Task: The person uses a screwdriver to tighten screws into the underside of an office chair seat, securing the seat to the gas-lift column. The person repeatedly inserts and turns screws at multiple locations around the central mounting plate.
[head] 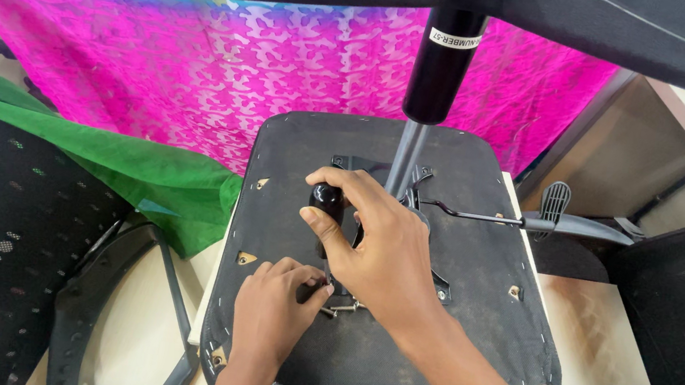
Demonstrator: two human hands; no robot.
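Nearest, left hand point(275, 309) curled, fingertips pinched at small silver screws point(341, 308) lying on the upturned seat base point(388, 371). Just beyond, right hand point(379, 252) closed tight round a glossy black rounded handle point(326, 199). Probably a driver's grip, though any shaft stays hidden under the palm.

Seemingly the fastening stage at the metal mechanism plate point(437, 284) in mid-seat. Calls next for a screw seated square in its hole and the tool held upright.

Seat base matte black, stapled along a rounded edge, with torn wisps at the near rim. Farther off, a smooth black gas cylinder point(440, 71) rising on its grey rod. To the right, a thin wire lever with a ribbed plastic paddle point(553, 206). Behind, crumpled green cloth point(138, 171), then patterned pink fabric point(200, 54).
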